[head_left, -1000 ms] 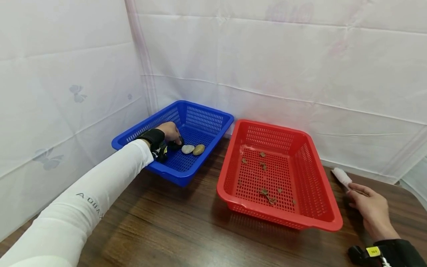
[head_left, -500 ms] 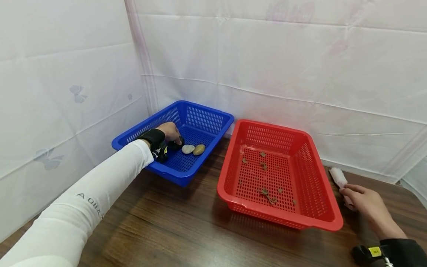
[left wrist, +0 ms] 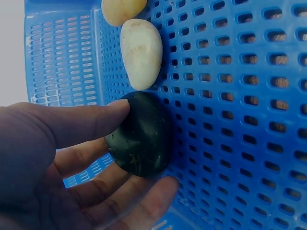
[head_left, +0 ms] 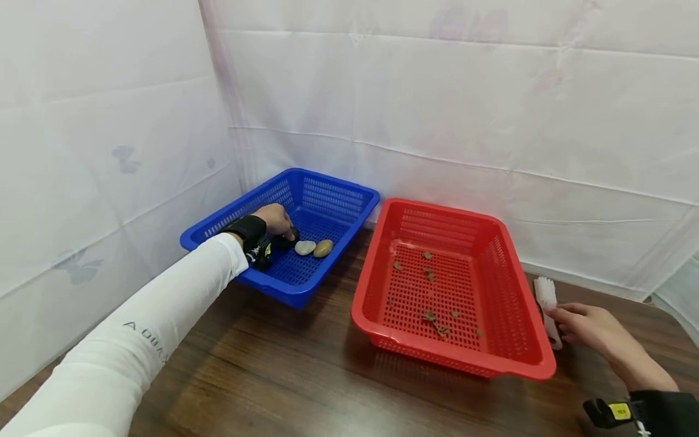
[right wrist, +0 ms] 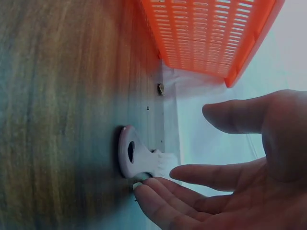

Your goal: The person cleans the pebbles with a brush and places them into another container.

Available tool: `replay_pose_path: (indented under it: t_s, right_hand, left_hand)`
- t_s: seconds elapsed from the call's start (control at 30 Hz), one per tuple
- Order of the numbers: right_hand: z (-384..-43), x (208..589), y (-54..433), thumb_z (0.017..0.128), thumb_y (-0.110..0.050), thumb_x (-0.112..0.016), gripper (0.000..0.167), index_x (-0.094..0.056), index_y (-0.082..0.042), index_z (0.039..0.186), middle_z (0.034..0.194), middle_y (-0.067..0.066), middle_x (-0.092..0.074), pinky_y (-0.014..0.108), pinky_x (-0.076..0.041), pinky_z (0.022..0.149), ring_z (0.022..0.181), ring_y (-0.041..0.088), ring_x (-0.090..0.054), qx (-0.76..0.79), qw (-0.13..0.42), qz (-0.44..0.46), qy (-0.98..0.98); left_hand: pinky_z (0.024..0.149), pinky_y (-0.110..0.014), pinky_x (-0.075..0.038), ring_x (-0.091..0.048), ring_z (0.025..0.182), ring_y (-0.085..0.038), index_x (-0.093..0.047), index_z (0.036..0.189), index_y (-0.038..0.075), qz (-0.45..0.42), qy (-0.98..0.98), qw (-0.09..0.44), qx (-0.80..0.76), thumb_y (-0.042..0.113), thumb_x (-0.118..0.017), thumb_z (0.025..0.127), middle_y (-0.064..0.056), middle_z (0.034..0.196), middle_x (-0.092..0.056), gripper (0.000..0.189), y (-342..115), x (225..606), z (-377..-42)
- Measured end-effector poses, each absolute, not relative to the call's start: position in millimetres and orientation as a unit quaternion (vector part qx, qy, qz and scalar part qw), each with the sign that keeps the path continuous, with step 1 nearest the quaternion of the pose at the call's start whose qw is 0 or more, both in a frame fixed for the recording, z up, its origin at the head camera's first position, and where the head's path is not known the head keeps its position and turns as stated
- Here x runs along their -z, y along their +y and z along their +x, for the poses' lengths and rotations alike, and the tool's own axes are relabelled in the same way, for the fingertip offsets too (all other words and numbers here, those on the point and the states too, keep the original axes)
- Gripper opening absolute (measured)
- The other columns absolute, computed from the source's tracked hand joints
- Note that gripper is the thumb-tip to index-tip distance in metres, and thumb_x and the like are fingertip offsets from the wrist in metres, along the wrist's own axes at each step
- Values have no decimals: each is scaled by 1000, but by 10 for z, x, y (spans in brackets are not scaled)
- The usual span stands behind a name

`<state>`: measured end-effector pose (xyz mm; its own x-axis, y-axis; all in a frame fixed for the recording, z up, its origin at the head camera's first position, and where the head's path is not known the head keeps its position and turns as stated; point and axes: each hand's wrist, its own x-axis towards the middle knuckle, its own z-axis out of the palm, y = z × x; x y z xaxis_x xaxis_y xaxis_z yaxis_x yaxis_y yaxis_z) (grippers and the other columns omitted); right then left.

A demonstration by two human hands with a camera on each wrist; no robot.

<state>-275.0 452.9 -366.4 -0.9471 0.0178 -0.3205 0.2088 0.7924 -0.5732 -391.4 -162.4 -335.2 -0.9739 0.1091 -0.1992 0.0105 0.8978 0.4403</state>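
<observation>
Inside the blue basket [head_left: 284, 291], my left hand [head_left: 275, 220] holds a smooth black stone [left wrist: 146, 136] with its thumb on top and its fingers along the far side. Beside that stone lie a white stone [head_left: 305, 247] and a tan stone [head_left: 323, 248]. At the right, a white-bristled brush [head_left: 545, 292] rests on the table close to the red basket's side. My right hand [head_left: 597, 334] is beside the brush, thumb spread apart from extended fingers. In the right wrist view, the fingertips [right wrist: 144, 189] are at the brush; whether they touch it is unclear.
A red basket [head_left: 453, 358] stands in the middle with several bits of dry debris [head_left: 437, 325] on its floor. Both baskets sit on a dark wooden table [head_left: 262, 376]. White cloth [head_left: 437, 121] hangs behind and at the left.
The brush has turned more upright in the head view and shifted left, down beside the red basket. My right hand has let go of it. The left hand has hardly moved.
</observation>
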Motion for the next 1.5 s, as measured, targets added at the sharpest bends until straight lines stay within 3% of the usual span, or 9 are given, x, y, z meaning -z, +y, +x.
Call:
replay_pose_path:
  t_s: [0.33,0.6,0.93,1.1,1.23,1.33,1.4,1.5]
  right_hand:
    - [-2763,3669,4487,110,-47,-52,80,-42,26,141,123,40,-60,48,-63,84,104,38,-67,317,141,59,936]
    - [-2697,3684,4458,110,-52,-50,84,-40,25,143,131,42,-56,56,-59,87,103,36,-70,311,151,63,936]
    - [-2676,3684,4432,109,-54,-50,87,-39,25,144,130,41,-57,56,-60,90,106,37,-69,333,150,64,929]
    - [-2665,3692,4404,111,-49,-50,82,-40,25,143,128,40,-60,49,-62,87,104,35,-70,352,141,67,923]
    - [-2613,3580,4350,110,-52,-49,82,-41,22,143,126,38,-61,48,-63,82,101,34,-69,336,120,54,933]
    - [-2539,3420,4287,110,-57,-47,85,-42,20,145,133,42,-55,52,-61,79,103,44,-67,306,77,38,948]
    - [-2489,3295,4246,110,-57,-46,83,-44,18,145,136,43,-52,54,-60,76,105,49,-64,290,37,28,956]
    - [-2476,3116,4165,111,-54,-47,79,-46,17,144,136,43,-52,58,-58,76,109,54,-59,270,-16,8,963]
  left_hand:
    - [90,-46,-58,-66,115,-42,-70,126,-12,40,970,107,-215,12,-74,97,-29,134,-66,38,-1694,3352,-3898]
    - [97,-49,-56,-62,122,-45,-69,129,-12,45,970,119,-206,13,-74,98,-30,136,-64,40,-1717,3389,-3924]
    - [101,-52,-55,-61,124,-46,-71,126,-12,50,972,110,-202,13,-74,97,-30,135,-65,38,-1816,3416,-3929]
    - [100,-51,-55,-61,124,-46,-71,126,-11,52,972,109,-201,15,-74,97,-30,135,-65,39,-1822,3422,-3937]
    - [92,-46,-56,-66,110,-40,-76,117,-9,46,971,106,-211,16,-74,97,-26,124,-72,32,-1802,3422,-3927]
    - [82,-41,-53,-65,92,-30,-80,106,-4,39,972,102,-208,19,-75,97,-17,104,-76,25,-1760,3410,-3909]
    - [76,-38,-50,-61,82,-26,-79,97,0,30,975,95,-199,21,-75,97,-10,91,-73,22,-1704,3392,-3905]
    - [71,-37,-47,-56,76,-22,-76,90,4,22,981,73,-180,25,-77,96,-2,82,-64,22,-1584,3333,-3911]
